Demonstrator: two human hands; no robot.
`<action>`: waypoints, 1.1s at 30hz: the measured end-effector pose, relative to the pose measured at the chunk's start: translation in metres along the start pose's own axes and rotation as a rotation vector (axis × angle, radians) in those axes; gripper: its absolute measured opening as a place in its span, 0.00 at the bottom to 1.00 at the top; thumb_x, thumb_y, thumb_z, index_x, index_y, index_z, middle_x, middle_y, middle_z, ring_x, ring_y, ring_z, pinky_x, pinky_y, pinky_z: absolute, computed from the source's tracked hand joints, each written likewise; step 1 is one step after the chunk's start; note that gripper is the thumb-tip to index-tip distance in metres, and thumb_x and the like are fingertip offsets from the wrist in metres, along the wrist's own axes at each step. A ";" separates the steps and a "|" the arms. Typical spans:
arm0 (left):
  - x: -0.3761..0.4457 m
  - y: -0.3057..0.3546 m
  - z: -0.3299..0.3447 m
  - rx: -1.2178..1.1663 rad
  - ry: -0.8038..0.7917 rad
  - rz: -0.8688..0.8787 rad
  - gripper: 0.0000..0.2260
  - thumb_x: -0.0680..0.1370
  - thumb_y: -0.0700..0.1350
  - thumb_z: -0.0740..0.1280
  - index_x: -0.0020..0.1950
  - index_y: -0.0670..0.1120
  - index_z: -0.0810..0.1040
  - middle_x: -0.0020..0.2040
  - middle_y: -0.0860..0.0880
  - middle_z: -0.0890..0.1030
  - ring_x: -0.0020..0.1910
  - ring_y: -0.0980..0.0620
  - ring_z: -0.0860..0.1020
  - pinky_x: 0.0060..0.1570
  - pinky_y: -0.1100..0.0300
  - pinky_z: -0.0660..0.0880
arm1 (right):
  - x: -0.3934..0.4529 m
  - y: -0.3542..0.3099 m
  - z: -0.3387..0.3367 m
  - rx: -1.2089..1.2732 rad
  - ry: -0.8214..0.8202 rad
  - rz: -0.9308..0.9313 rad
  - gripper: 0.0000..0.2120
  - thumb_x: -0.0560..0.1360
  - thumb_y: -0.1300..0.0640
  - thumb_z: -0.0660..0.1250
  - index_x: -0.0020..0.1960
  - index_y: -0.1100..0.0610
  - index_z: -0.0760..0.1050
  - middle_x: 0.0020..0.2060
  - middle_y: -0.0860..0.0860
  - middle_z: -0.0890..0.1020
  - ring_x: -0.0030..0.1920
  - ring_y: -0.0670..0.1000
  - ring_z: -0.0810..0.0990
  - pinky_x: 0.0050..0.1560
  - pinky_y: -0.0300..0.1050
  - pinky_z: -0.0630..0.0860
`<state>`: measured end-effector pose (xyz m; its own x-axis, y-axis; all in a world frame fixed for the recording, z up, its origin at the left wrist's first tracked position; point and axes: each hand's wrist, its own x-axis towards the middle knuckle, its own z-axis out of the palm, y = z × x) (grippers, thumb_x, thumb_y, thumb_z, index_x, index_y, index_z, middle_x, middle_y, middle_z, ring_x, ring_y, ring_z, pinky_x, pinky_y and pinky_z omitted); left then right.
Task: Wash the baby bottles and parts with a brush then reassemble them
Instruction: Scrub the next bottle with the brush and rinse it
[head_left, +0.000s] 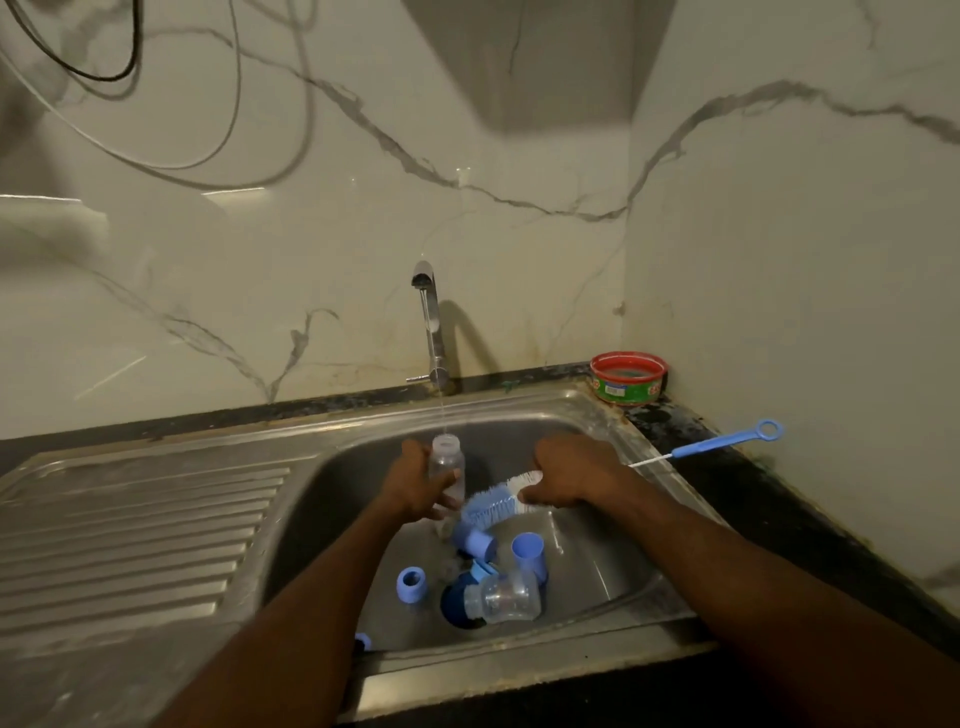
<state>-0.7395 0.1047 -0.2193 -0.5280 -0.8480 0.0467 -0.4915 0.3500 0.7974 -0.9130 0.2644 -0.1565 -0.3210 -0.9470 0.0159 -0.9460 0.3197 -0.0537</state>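
Observation:
My left hand (415, 486) grips a clear baby bottle (445, 460) upright over the steel sink (597, 415), its open mouth under a thin stream of water from the tap (430, 322). My right hand (563, 475) holds a blue and white bottle brush (498, 501) by its handle, bristle head pointing left and close to the bottle's lower part. In the basin lie a second clear bottle (506, 597) on its side, a blue collar ring (412, 582), a blue cap (529, 553) and another blue part (475, 543).
A thin blue nipple brush (722, 441) lies on the dark counter right of the sink. A red and green tub (628, 376) sits in the back right corner. A ribbed steel draining board (130, 525) extends left. One small blue piece (362, 642) lies at the basin's front edge.

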 end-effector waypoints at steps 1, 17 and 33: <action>0.002 0.000 -0.002 -0.047 0.014 0.022 0.18 0.80 0.44 0.70 0.65 0.45 0.66 0.55 0.41 0.81 0.42 0.47 0.86 0.36 0.54 0.84 | 0.000 0.001 0.000 0.005 -0.001 0.003 0.22 0.76 0.38 0.69 0.63 0.51 0.76 0.59 0.51 0.79 0.58 0.53 0.78 0.50 0.48 0.71; -0.020 0.038 -0.040 0.995 0.434 0.802 0.28 0.72 0.39 0.75 0.70 0.51 0.73 0.75 0.47 0.70 0.44 0.46 0.81 0.34 0.55 0.78 | -0.005 -0.001 -0.004 0.013 0.079 0.016 0.23 0.75 0.40 0.69 0.65 0.50 0.75 0.63 0.50 0.78 0.63 0.54 0.76 0.58 0.51 0.73; -0.023 0.047 -0.062 1.011 0.669 0.798 0.25 0.77 0.35 0.65 0.73 0.52 0.73 0.77 0.51 0.69 0.42 0.47 0.79 0.36 0.55 0.76 | 0.001 -0.002 -0.018 -0.047 0.511 0.093 0.09 0.77 0.45 0.68 0.53 0.49 0.80 0.47 0.50 0.83 0.47 0.53 0.82 0.40 0.45 0.70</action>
<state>-0.7076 0.1157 -0.1455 -0.6128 -0.2216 0.7585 -0.6452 0.6945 -0.3183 -0.9120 0.2630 -0.1384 -0.3740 -0.7818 0.4989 -0.9098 0.4137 -0.0337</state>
